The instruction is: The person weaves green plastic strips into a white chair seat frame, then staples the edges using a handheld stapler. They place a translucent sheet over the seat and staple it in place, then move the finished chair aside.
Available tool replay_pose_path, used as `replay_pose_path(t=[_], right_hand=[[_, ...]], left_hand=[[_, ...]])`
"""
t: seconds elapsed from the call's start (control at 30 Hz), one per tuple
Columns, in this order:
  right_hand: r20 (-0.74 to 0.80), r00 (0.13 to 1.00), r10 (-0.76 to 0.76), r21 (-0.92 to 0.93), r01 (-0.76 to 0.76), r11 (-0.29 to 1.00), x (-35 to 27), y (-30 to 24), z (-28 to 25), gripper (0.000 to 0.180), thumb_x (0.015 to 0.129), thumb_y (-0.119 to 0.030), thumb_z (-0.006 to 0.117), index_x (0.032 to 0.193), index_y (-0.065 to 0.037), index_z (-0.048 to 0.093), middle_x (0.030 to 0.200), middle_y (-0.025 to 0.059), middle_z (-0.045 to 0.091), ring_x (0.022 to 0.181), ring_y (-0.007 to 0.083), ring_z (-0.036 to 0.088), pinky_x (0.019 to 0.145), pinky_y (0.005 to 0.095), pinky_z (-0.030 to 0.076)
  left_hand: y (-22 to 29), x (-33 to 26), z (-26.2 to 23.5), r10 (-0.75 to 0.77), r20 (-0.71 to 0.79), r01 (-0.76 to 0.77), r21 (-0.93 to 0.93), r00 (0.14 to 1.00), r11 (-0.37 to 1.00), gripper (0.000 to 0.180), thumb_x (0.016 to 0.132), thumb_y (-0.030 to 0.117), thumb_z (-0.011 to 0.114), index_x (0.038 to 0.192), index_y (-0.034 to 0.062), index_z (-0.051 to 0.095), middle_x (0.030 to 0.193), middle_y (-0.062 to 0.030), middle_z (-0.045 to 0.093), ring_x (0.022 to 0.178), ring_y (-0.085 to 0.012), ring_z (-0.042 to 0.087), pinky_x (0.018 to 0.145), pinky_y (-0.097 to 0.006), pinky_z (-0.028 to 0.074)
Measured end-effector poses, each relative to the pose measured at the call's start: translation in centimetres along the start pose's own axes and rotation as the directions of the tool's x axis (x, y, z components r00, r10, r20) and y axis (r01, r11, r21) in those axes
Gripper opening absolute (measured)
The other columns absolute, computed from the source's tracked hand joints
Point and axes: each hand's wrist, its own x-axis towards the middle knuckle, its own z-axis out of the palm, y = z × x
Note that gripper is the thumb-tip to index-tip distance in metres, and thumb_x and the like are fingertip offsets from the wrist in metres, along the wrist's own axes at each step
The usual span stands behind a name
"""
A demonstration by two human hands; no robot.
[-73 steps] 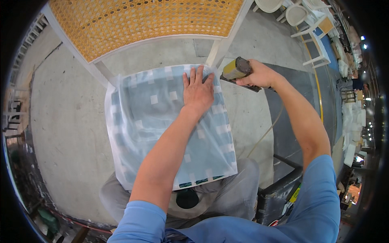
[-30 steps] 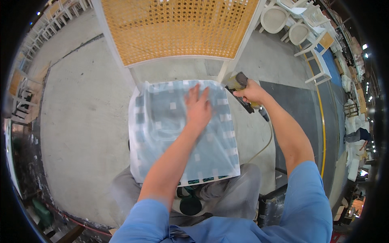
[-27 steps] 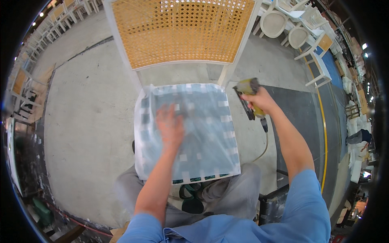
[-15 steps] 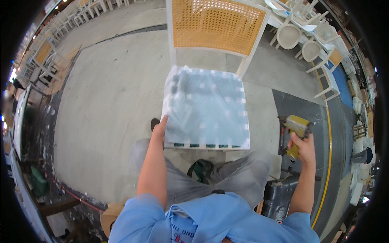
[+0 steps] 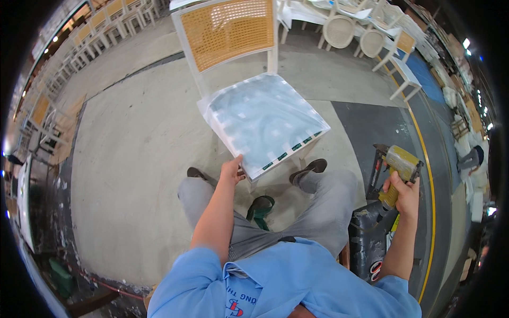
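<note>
A white-framed chair with a woven cane back stands in front of me, turned at an angle. Thin whitish-blue sheeting covers its seat, and several dark green webbing ends show along the front edge. My left hand grips the seat's near corner, thumb on top and fingers around the side. Off to the right, apart from the chair, my right hand is wrapped around the handle of a worn yellow pneumatic staple gun. Its nose points up and to the left.
A loop of green webbing lies on the floor between my legs. By my right thigh is a black padded surface with red-handled scissors. Chairs crowd the back right; more line the far left. Someone is at the far right.
The chair has turned, its front edge now slanting up to the right, and it sits further left in view. My left hand has shifted to the near corner. The staple gun stays in my right hand.
</note>
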Motion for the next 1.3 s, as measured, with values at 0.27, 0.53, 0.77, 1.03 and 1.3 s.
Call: replay_pose_path(t=[0.27, 0.53, 0.77, 1.03, 1.3], right_hand=[[0.035, 0.994, 0.106, -0.057, -0.104, 0.993, 2.1, 3.1, 0.8, 0.028, 0.095, -0.015, 0.076, 0.116, 0.000, 0.067, 0.091, 0.0059, 0.070, 0.064, 0.0139, 0.064, 0.058, 0.0302, 0.051], [0.095, 0.958, 0.269, -0.064, -0.264, 0.962, 8.0, 7.5, 3.3, 0.024, 0.094, -0.018, 0.078, 0.107, -0.001, 0.067, 0.080, 0.0018, 0.065, 0.062, 0.0103, 0.059, 0.057, 0.0283, 0.049], [0.065, 0.883, 0.465, -0.174, -0.448, 0.877, 16.5, 12.8, 4.8, 0.025, 0.094, -0.023, 0.079, 0.101, -0.003, 0.066, 0.079, 0.0025, 0.065, 0.056, 0.0110, 0.056, 0.048, 0.0292, 0.043], [0.104, 0.842, 0.529, -0.349, -0.467, 0.812, 22.8, 17.8, 6.5, 0.031, 0.093, -0.028, 0.080, 0.102, -0.002, 0.066, 0.074, 0.0027, 0.064, 0.055, 0.0121, 0.055, 0.050, 0.0311, 0.044], [0.160, 0.811, 0.563, -0.443, -0.451, 0.775, 25.8, 19.7, 7.8, 0.037, 0.089, -0.031, 0.083, 0.102, -0.002, 0.066, 0.072, 0.0021, 0.062, 0.053, 0.0124, 0.055, 0.048, 0.0314, 0.044]], left_hand=[[-2.1, -3.6, 1.8, -0.031, 0.022, 0.025, 0.230, 0.999, 0.973, 0.039, 0.093, 0.025, 0.079, 0.111, -0.0041, 0.060, 0.090, -0.0139, 0.069, 0.063, -0.0236, 0.067, 0.049, -0.039, 0.058], [-1.9, -7.2, 2.3, -0.118, 0.200, 0.145, -0.129, 0.973, 0.981, 0.032, 0.100, 0.016, 0.070, 0.122, 0.0009, 0.055, 0.094, -0.0108, 0.067, 0.069, -0.0234, 0.068, 0.064, -0.040, 0.062], [-1.5, -6.1, 2.2, -0.178, 0.236, 0.145, 0.153, 0.955, 0.978, 0.025, 0.096, 0.013, 0.073, 0.112, -0.0011, 0.061, 0.086, -0.0087, 0.066, 0.067, -0.0218, 0.065, 0.061, -0.038, 0.060], [-1.8, -4.9, 1.4, -0.147, 0.116, 0.104, 0.316, 0.982, 0.943, 0.020, 0.094, 0.013, 0.074, 0.102, -0.0027, 0.064, 0.075, -0.0074, 0.064, 0.055, -0.0197, 0.062, 0.053, -0.037, 0.058], [-2.4, -4.8, 1.4, -0.122, 0.070, 0.092, 0.332, 0.990, 0.939, 0.021, 0.095, 0.013, 0.072, 0.103, -0.0041, 0.063, 0.075, -0.0074, 0.064, 0.054, -0.0183, 0.062, 0.049, -0.035, 0.056]])
